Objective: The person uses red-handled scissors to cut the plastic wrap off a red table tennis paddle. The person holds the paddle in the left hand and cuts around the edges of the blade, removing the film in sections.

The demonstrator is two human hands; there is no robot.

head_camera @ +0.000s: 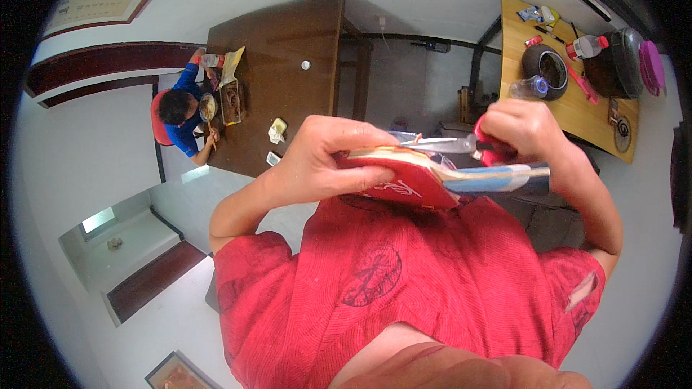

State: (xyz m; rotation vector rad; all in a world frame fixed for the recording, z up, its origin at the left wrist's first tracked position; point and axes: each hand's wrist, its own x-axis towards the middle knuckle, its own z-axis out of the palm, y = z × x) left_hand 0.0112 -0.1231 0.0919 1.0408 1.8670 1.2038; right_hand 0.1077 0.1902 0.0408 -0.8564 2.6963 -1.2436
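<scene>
My left hand (338, 159) grips the blade of a red table tennis paddle (400, 181), thumb and fingers on its two faces. The paddle's blue and white handle (486, 179) points right, below my right hand. My right hand (521, 129) is closed around the red handles of a pair of scissors (443, 144). The metal blades reach left along the paddle's upper edge, close to my left fingertips. Some clear plastic film shows behind the blades. Whether the blades are apart or together cannot be made out.
At a brown table (281, 65) on the left sits a person in blue (181, 113) with a bowl (208, 106) and chopsticks. A wooden side table (511, 38) at the right bears a dark round pot (545, 72), plastic bottles (586, 47) and a purple lid (652, 67).
</scene>
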